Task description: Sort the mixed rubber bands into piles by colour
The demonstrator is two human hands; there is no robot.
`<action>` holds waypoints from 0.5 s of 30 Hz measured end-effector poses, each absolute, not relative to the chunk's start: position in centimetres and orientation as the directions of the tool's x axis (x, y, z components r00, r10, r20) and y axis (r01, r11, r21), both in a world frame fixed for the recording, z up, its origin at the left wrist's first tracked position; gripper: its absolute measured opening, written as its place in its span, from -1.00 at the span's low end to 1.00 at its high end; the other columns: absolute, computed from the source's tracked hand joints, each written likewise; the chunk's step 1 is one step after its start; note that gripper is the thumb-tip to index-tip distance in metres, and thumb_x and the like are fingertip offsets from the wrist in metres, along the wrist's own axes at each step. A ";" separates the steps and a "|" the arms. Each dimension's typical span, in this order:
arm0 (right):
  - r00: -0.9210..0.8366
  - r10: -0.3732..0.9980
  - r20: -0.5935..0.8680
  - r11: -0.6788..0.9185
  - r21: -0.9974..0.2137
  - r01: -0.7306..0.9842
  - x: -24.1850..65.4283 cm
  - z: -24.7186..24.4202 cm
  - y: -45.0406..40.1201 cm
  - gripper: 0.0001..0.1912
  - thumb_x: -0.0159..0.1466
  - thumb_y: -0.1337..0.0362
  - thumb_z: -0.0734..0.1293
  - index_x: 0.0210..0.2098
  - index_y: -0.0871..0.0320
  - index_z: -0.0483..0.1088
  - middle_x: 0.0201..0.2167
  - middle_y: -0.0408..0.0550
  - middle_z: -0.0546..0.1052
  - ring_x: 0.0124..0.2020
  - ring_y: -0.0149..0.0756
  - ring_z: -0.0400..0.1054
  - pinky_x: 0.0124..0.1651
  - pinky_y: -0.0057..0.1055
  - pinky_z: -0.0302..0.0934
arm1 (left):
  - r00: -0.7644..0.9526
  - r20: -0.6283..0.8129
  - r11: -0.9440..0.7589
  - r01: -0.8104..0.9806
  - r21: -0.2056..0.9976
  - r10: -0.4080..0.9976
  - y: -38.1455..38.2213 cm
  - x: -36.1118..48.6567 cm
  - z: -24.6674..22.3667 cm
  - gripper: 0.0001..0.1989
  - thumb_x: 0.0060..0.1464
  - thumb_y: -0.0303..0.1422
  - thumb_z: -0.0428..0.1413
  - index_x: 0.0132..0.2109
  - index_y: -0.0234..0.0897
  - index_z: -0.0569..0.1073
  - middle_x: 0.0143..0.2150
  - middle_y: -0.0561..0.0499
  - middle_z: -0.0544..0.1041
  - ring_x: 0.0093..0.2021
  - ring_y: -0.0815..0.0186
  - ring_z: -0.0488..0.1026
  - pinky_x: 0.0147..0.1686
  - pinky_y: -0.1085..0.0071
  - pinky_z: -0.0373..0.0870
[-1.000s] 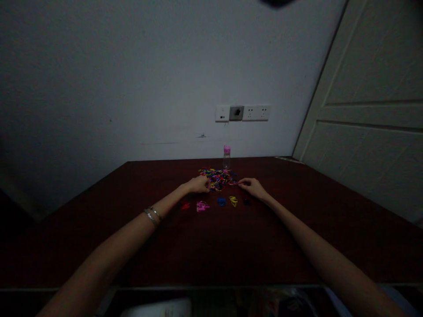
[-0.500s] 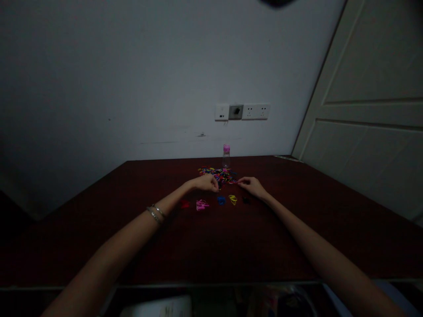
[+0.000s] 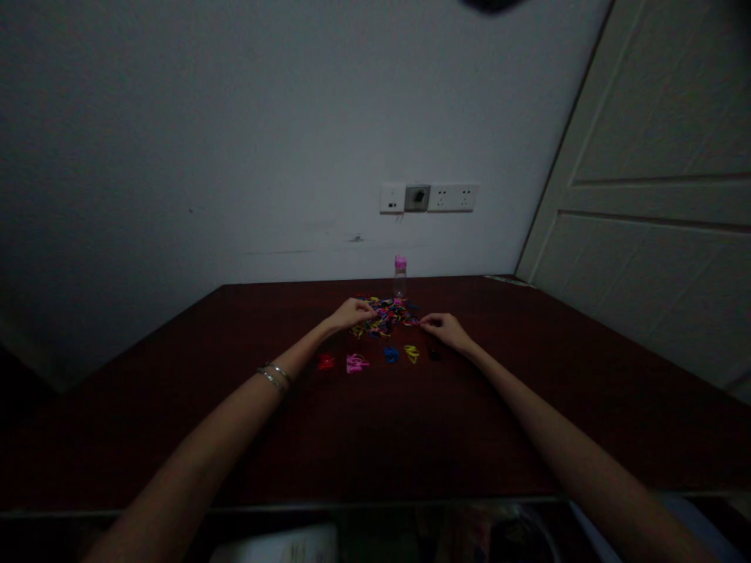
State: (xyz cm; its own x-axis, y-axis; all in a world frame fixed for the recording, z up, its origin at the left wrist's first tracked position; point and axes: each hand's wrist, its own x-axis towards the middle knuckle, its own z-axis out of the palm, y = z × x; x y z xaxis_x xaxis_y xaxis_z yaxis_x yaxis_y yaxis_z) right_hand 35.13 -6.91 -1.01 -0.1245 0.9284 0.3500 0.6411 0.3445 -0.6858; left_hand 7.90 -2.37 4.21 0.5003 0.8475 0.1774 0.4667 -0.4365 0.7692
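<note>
A loose pile of small, thin elastic bands (image 3: 392,313) in mixed colours lies on the dark red table. My left hand (image 3: 353,313) reaches the pile's left side, fingers pinched together at the bands; what is between the tips is too small to see. At the right edge, my right hand (image 3: 447,328) pinches by a reddish band, and I cannot make out what it holds. Nearer to me is a row of small heaps: red bands (image 3: 325,360), pink bands (image 3: 355,363), blue bands (image 3: 391,354), yellow bands (image 3: 411,354) and a dark heap (image 3: 435,355).
A clear bottle with a pink cap (image 3: 400,277) stands just behind the pile. The table (image 3: 375,438) meets a pale wall with sockets (image 3: 451,198). A white panelled door (image 3: 657,234) is on the right. Below the front edge, an open space holds a white object (image 3: 282,545).
My left hand has moved away and slightly left, from the pile's front over the blue heap to its left side. The right hand stays at the right edge, still pinched.
</note>
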 end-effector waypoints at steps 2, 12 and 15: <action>-0.128 0.925 0.358 0.352 -0.678 0.646 35.2 -1.0 -6.9 -0.72 0.06 0.21 0.24 -0.35 0.25 0.47 -0.41 -0.02 0.52 -0.38 -0.28 0.35 -0.29 -0.40 0.21 | 0.324 0.215 -0.355 0.473 0.807 0.921 -1.0 6.2 3.4 -0.70 -0.18 -0.20 0.09 -0.43 -0.41 0.50 -0.67 0.08 0.31 -0.63 0.48 0.14 -0.61 0.52 0.04; -0.206 0.890 0.406 0.432 -0.610 0.664 33.9 0.0 -7.3 -0.78 0.06 0.30 0.25 -0.34 0.22 0.47 -0.34 -0.03 0.51 -0.33 -0.30 0.36 -0.23 -0.41 0.21 | -0.024 0.261 -0.226 0.426 0.876 0.965 0.6 2.4 0.6 -0.70 -0.21 -0.17 0.08 -0.47 -0.38 0.46 -0.73 0.11 0.26 -0.65 0.47 0.11 -0.62 0.51 0.03; -0.310 0.849 0.429 0.517 -0.550 0.656 32.3 0.8 -7.5 -0.79 0.07 0.33 0.25 -0.33 0.23 0.46 -0.33 -0.03 0.49 -0.34 -0.34 0.35 -0.25 -0.44 0.21 | -0.020 0.268 -0.235 0.424 0.875 0.963 0.5 2.5 0.4 -0.69 -0.20 -0.18 0.09 -0.44 -0.40 0.47 -0.71 0.11 0.27 -0.65 0.47 0.13 -0.62 0.52 0.03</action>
